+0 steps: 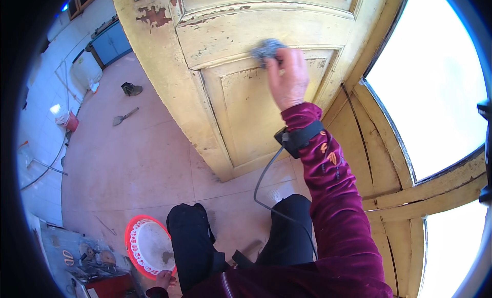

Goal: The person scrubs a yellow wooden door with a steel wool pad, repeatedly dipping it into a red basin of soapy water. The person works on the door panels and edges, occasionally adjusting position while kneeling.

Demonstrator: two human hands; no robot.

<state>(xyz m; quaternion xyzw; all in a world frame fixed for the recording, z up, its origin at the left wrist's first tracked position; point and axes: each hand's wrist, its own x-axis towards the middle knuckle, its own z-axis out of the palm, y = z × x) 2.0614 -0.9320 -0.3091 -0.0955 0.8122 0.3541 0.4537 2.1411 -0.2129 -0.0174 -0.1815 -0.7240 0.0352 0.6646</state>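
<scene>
My right hand (289, 73) grips a crumpled grey-blue scouring pad or rag (266, 51), blurred. The pad is against the moulding at the top of the lower panel of a worn yellow painted wooden door (246, 117). Paint has flaked off the door in places, baring reddish-brown patches. Low in the picture, my left hand (165, 279) overlaps the near rim of a red plastic basin (133, 255); whether it grasps the rim cannot be made out. Greyish, cloudy water seems to fill the basin, whose inner edge has a white lacy pattern.
A cable runs from a black strap (303, 138) on my right wrist past my knee. A scraper or spatula (125, 116) and a dark shoe (131, 89) lie on the tiled floor. Tools clutter a low surface (90, 255) at lower left. Bright glazed panels flank the door's right.
</scene>
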